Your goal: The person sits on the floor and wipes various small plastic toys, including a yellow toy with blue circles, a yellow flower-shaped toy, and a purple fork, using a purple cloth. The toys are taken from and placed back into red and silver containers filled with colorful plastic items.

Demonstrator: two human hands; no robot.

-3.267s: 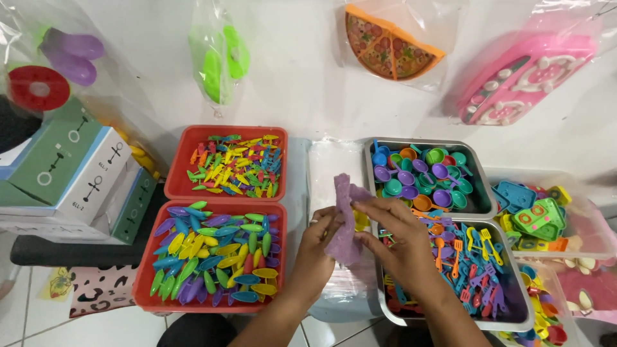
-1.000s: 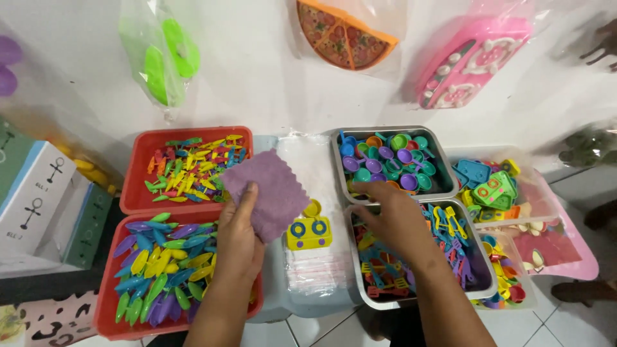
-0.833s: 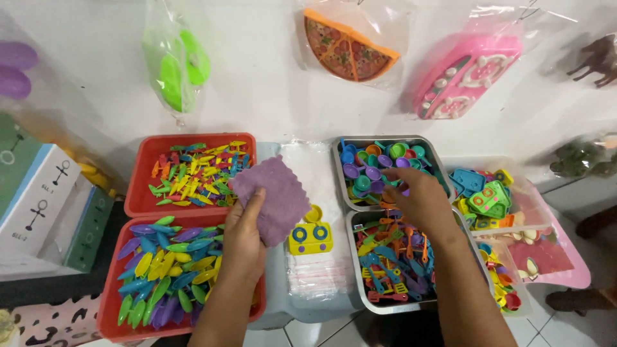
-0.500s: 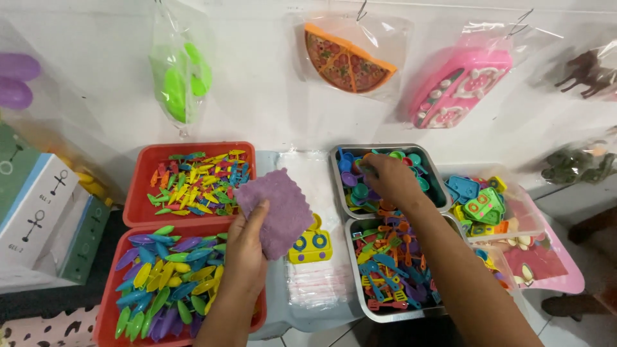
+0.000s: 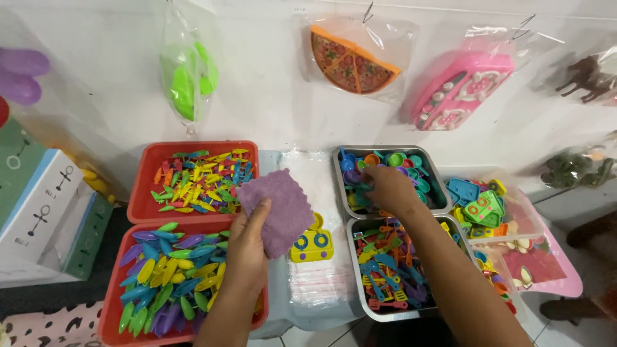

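Left hand (image 5: 247,247) pinching square purple cloth (image 5: 277,209) above red plastic trays (image 5: 138,193), right hand (image 5: 389,188) curled in upper metal tray (image 5: 437,177) of small coloured plastic cups (image 5: 395,159), grip possibly closed, hard to tell

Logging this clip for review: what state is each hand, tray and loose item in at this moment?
left hand: gripping the purple cloth
purple cloth: held up, spread flat
right hand: reaching into the upper metal tray
upper metal tray: holds small coloured cups
lower metal tray: full of tiny utensils
red trays: full of coloured pieces
yellow toy: lying on plastic bags
pizza toy: bagged, hanging on the wall
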